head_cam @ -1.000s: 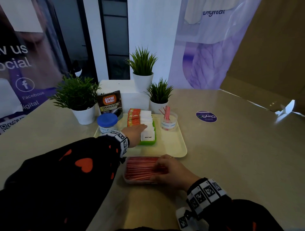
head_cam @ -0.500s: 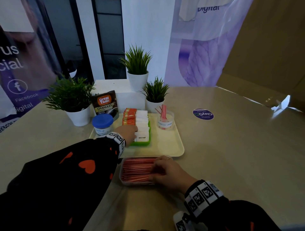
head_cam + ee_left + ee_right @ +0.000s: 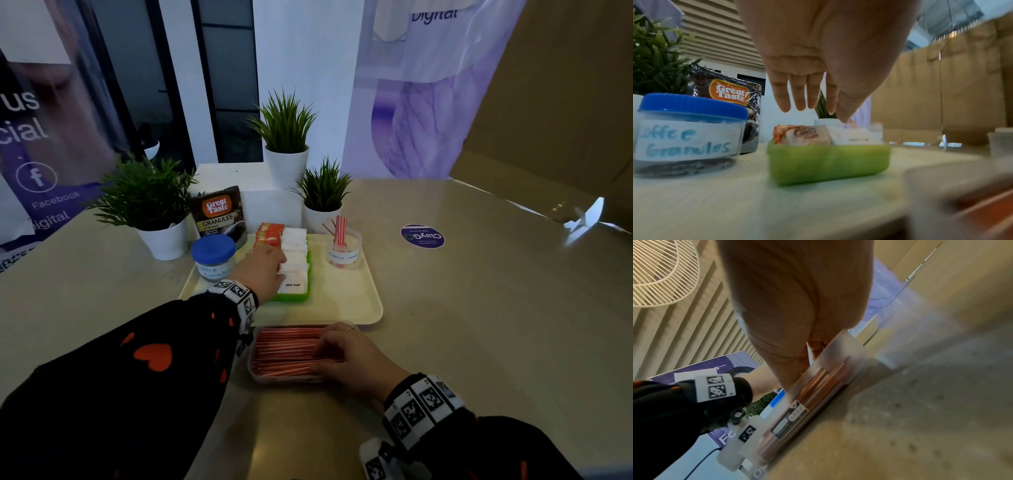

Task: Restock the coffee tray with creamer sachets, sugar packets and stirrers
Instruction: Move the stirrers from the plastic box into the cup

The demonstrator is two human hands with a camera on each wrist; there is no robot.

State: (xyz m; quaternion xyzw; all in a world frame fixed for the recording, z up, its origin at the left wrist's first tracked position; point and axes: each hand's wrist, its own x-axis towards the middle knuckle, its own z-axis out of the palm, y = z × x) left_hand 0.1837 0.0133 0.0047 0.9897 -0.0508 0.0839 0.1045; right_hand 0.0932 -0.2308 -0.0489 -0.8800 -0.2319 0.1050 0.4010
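A cream tray [image 3: 346, 305] carries a green box [image 3: 294, 297] [image 3: 828, 162] filled with orange creamer sachets [image 3: 270, 234] [image 3: 797, 134] and white sugar packets [image 3: 294, 253] [image 3: 855, 138]. My left hand [image 3: 274, 255] [image 3: 812, 110] hovers over the box with straight fingers and holds nothing. A small clear cup [image 3: 343, 245] on the tray holds a few red-striped stirrers. In front of the tray lies a clear box of stirrers [image 3: 284, 353] [image 3: 818, 394]. My right hand [image 3: 318, 356] [image 3: 807, 353] reaches into it, fingers curled around a bunch of stirrers; its fingertips are hidden.
A blue-lidded coffee granules jar [image 3: 213, 255] [image 3: 690, 129] stands at the tray's left edge, with a Great Taste pouch [image 3: 219, 214] behind it. Three potted plants [image 3: 150, 205] ring the back of the tray. A round purple sticker [image 3: 422, 236] lies to the right on the beige table.
My left hand has slid a little left, from on top of the white sugar packets towards the creamer side. The right hand stays in the stirrer box.
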